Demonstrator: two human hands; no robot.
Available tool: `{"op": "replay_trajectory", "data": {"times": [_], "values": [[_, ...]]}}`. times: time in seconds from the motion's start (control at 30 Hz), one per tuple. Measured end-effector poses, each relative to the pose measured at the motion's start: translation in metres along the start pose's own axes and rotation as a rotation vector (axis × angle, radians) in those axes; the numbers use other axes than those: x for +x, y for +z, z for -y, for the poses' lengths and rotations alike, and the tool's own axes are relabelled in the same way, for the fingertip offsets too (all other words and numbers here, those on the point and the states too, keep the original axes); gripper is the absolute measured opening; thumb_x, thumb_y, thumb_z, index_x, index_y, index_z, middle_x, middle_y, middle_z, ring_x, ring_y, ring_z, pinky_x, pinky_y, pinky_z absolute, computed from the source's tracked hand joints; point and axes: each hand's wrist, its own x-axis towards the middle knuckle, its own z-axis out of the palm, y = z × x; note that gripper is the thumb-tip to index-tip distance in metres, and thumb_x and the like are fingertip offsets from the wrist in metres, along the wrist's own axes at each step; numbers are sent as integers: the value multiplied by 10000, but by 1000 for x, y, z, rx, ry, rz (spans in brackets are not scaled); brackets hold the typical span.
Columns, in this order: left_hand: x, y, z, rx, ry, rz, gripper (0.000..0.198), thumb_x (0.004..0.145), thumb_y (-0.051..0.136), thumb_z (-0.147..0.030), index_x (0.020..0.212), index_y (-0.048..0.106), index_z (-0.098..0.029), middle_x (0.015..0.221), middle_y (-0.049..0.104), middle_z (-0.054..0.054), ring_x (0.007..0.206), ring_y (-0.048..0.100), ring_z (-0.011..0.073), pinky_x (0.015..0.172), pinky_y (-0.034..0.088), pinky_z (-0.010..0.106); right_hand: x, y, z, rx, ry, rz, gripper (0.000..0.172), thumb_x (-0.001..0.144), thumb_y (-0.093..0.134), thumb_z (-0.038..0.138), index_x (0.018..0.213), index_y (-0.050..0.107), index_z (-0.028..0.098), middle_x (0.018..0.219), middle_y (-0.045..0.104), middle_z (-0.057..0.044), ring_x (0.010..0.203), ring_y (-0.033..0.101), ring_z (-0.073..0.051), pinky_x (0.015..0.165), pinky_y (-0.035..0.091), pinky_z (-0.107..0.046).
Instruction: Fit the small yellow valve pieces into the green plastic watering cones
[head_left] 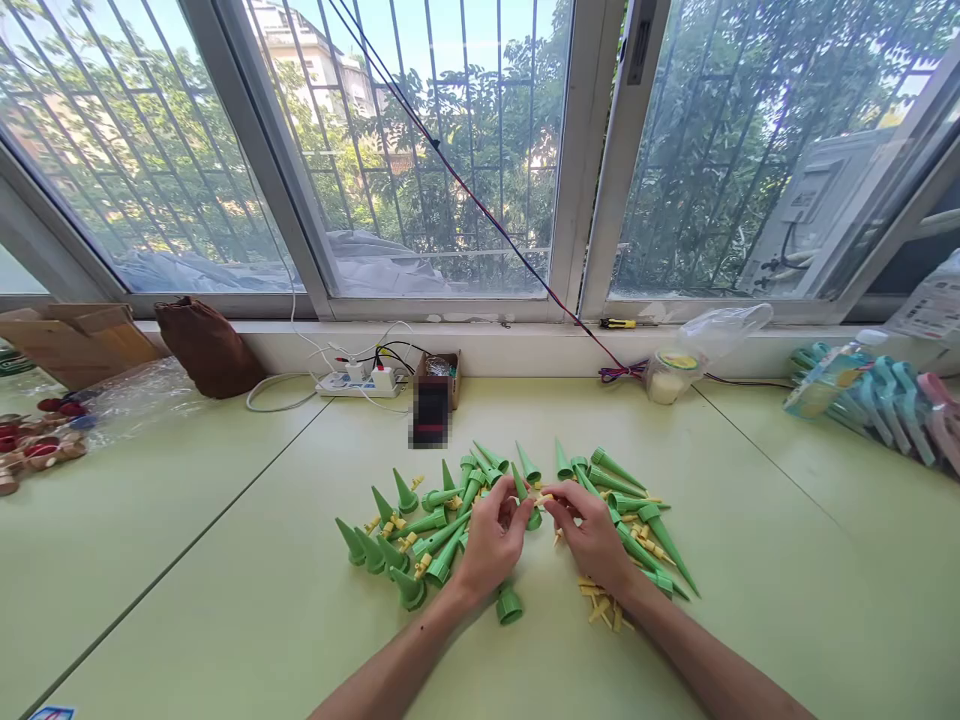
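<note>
A heap of green plastic cone spikes [450,520] and small yellow connector pieces [604,605] lies on the pale green table [225,600]. My left hand [491,540] is closed around a green cone spike [525,500] at the middle of the heap. My right hand [592,530] pinches a small yellow piece [541,497] against the top of that spike. The two hands almost touch. One green spike [508,605] lies alone just below my left wrist.
Along the window sill stand a white power strip [360,382] with cables, a small box [439,375], a lidded jar [667,375] and a brown pouch [210,345]. Teal packaged items [870,395] lie at the right, red and wooden pieces [30,440] at the left.
</note>
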Motion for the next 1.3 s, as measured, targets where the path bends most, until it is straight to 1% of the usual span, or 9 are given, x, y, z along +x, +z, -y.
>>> {"op": "replay_trajectory", "data": {"times": [0.13,0.3,0.4,0.5,0.63,0.83,0.93,1.1,1.3], "values": [[-1,0,0,-6,-3,12,214,968,526,-398,972,559,-187,602,397,-57,510,382,99,488,313,217,0,0,1,2,-3,18,290,997,511,428,928,664,191,838,657,-42,694,565,-158,618,470,-259],[-2,0,-1,-5,5,18,217,974,516,-395,927,541,-184,615,380,-57,526,363,97,499,303,217,-1,0,1,-36,12,48,347,1003,489,437,828,638,177,704,566,-6,626,473,-136,584,389,-251],[-1,0,1,8,12,17,211,973,518,-388,941,547,-182,632,413,-49,539,373,100,511,300,223,-2,0,0,-63,15,58,390,1008,472,433,736,580,175,643,503,16,597,422,-123,573,339,-250],[0,0,2,23,27,16,213,968,528,-389,942,551,-178,655,427,-43,557,370,102,525,298,228,-3,0,-2,-79,12,67,414,1009,463,431,687,519,177,623,467,27,586,391,-114,567,303,-252],[0,0,2,33,30,18,221,966,525,-391,923,549,-176,639,392,-51,559,348,105,528,287,232,-2,1,-4,-86,16,65,418,1009,459,433,678,493,180,617,444,33,585,372,-111,566,287,-253],[1,-1,2,33,28,24,223,965,527,-396,921,550,-178,624,361,-62,544,328,102,517,273,231,-2,1,-3,-64,27,86,370,1014,454,417,758,569,177,645,482,28,598,395,-116,575,306,-250],[0,-1,4,40,32,33,217,969,525,-390,921,548,-180,623,368,-60,541,336,101,516,272,231,-2,2,-1,-51,30,100,348,1017,449,409,788,574,180,660,491,27,606,404,-119,586,320,-250],[0,-1,5,54,38,62,207,967,534,-383,916,539,-182,618,379,-60,537,364,100,520,284,231,-2,2,-3,-50,22,109,360,1018,442,408,750,533,185,651,465,32,605,384,-118,583,309,-250],[-1,-2,0,36,31,85,198,964,538,-375,907,533,-185,613,393,-58,532,392,102,520,306,225,-4,2,-5,-71,21,99,404,1018,423,417,680,420,197,612,409,42,576,340,-111,558,274,-253]]}}
